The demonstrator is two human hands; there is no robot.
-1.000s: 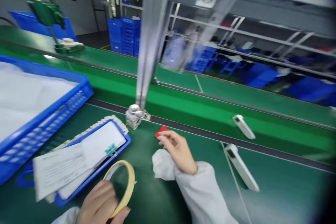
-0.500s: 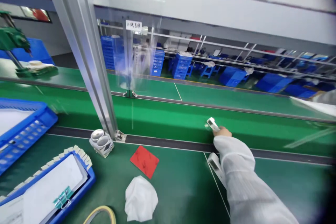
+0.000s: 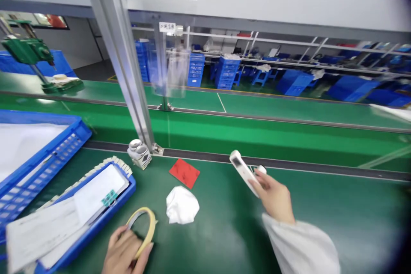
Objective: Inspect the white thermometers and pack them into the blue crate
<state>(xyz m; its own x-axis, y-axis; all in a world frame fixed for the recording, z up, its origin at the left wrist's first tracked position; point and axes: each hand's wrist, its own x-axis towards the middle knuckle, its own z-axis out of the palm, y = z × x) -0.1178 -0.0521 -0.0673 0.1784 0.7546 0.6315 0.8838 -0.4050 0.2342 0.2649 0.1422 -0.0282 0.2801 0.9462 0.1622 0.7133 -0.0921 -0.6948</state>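
Note:
My right hand (image 3: 274,197) is closed on a slim white handheld device (image 3: 243,172) with a small dark window near its rounded end. The device tilts up to the left above the green worktop. Just behind my fingers shows the rounded end of another white object (image 3: 261,169), mostly hidden. At the lower left, my left hand (image 3: 126,250) grips a roll of yellow tape (image 3: 150,227), its thumb and fingers around the ring. A crumpled white cloth (image 3: 182,205) and a red card (image 3: 185,173) lie on the worktop between my hands.
A blue tray (image 3: 128,192) with papers and a teal clip (image 3: 109,197) lies left, beside a larger blue basket (image 3: 78,130). Small white cylinders (image 3: 140,153) stand by a metal post (image 3: 128,60). Beyond the dark edge runs a green belt (image 3: 205,130). A green drill press (image 3: 28,51) stands far left.
My right hand has drawn back from over the green belt to above the worktop with a white device. My left hand has entered view and taken hold of the tape roll. The view has shifted.

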